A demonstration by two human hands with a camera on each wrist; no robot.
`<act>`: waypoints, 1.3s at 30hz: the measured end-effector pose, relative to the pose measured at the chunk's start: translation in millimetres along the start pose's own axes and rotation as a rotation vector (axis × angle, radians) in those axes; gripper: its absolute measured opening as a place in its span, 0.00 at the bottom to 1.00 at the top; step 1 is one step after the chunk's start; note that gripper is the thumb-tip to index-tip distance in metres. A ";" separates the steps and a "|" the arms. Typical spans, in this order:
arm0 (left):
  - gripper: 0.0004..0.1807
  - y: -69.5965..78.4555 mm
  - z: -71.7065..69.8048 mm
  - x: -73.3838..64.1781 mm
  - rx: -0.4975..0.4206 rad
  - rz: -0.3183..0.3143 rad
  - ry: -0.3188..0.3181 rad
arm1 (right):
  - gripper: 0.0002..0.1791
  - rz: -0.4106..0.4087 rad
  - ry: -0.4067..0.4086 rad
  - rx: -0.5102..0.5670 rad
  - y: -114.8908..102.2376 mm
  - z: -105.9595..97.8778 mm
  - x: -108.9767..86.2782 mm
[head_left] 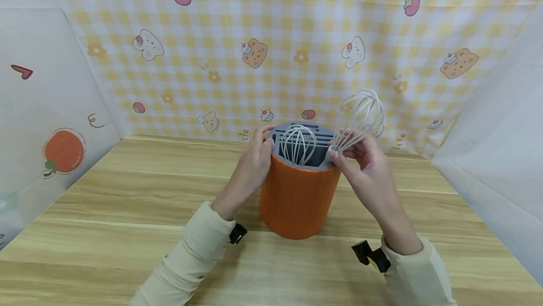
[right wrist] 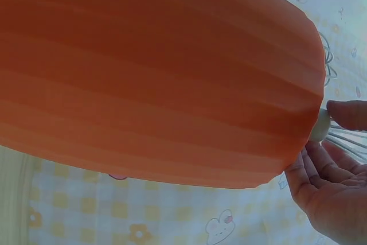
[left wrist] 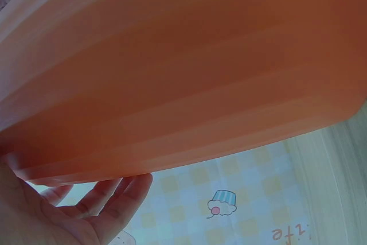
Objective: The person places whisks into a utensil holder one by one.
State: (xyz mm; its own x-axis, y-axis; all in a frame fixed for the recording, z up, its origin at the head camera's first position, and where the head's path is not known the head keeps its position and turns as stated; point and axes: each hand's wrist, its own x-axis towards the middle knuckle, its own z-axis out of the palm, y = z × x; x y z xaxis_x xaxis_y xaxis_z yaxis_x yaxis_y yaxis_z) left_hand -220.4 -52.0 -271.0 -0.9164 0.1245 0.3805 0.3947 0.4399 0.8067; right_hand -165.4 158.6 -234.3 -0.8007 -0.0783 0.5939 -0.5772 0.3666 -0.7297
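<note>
An orange utensil holder (head_left: 299,202) with a grey slotted insert (head_left: 307,129) stands upright on the table. My left hand (head_left: 254,162) grips its left upper rim, thumb near the top edge and fingers round the far side. Between thumb and fingers, my right hand (head_left: 369,167) pinches a whisk (head_left: 334,148) at the neck below its pale wires. That whisk leans right, its lower handle hidden inside the holder's right front compartment. A second whisk (head_left: 299,127) stands in the same insert, wire head up, to the left. In the right wrist view the pinched whisk's pale handle (right wrist: 320,125) shows at the rim.
The wood-grain table (head_left: 140,202) extends on both sides of the holder. Behind it hangs a yellow checked cloth (head_left: 191,61) with cartoon prints, and white sheets (head_left: 500,122) close off the left and right sides.
</note>
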 end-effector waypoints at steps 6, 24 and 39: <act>0.22 0.9 -0.1 -0.4 -0.002 0.000 0.001 | 0.30 0.007 -0.021 0.011 -2.9 1.5 0.3; 0.22 0.4 0.2 -0.7 -0.001 -0.001 0.006 | 0.42 -0.055 -0.083 -0.087 -2.9 3.6 -0.7; 0.21 1.1 -0.1 -0.8 0.016 -0.002 0.009 | 0.41 -0.065 -0.123 -0.176 -7.1 -4.9 -1.3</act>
State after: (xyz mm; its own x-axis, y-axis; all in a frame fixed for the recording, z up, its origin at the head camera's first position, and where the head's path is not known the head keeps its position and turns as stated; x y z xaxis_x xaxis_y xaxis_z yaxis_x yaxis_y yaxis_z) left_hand -219.2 -51.7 -270.5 -0.9163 0.1162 0.3832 0.3921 0.4539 0.8002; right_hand -159.4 160.6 -228.2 -0.7827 -0.2159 0.5838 -0.5997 0.5128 -0.6144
